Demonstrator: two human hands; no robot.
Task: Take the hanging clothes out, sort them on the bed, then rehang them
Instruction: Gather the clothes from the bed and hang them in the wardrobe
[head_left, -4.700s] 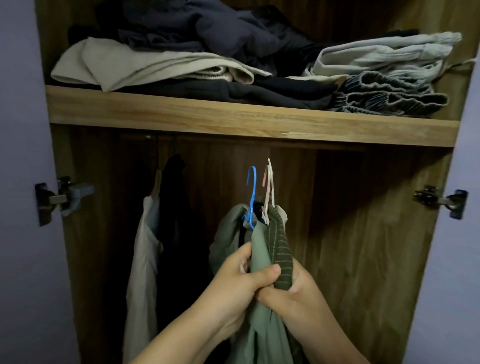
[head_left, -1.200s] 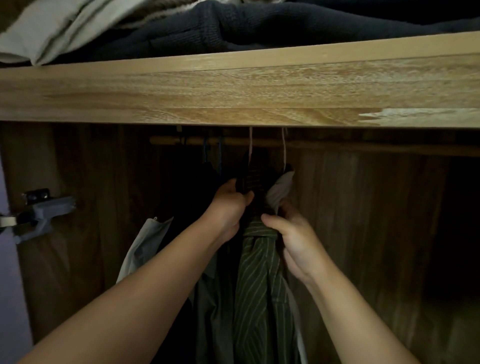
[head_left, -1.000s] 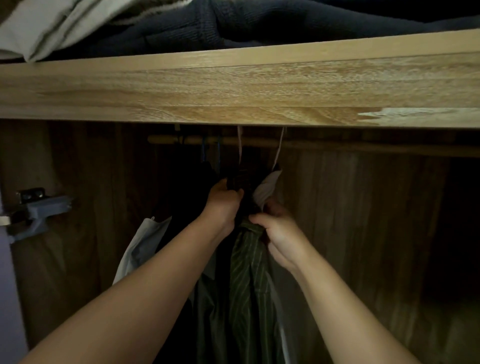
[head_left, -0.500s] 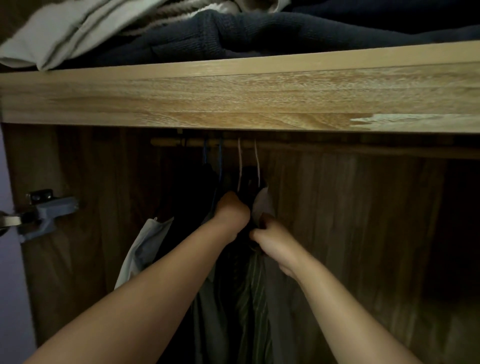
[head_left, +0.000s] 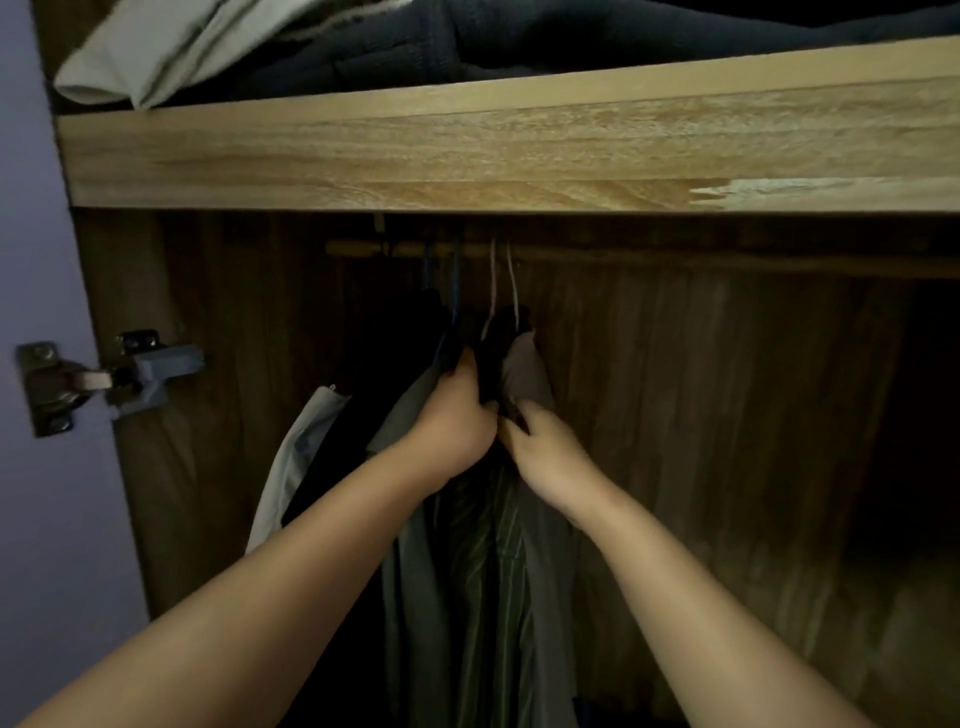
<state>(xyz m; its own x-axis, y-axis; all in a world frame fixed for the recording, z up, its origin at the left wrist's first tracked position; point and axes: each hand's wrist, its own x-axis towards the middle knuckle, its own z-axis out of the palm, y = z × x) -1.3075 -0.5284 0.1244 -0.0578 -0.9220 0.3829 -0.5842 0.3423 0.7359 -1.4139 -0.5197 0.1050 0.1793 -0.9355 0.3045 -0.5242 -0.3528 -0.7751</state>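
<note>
Hanging clothes sit bunched on the wooden rail under the shelf, left of the wardrobe's middle. Head view: a green striped shirt hangs in the bunch, a grey garment on its right, dark ones on its left, and a pale garment furthest left. Two pale hanger hooks and two blue hooks reach up to the rail. Left hand is closed around the fabric at the garment tops, just below the hooks. Right hand touches the left, its fingers curled into the same bunch of cloth. Folded clothes lie on top of the shelf. A door hinge is mounted on the left side panel. Lighting is dim and the lower garments are hard to tell apart.
</note>
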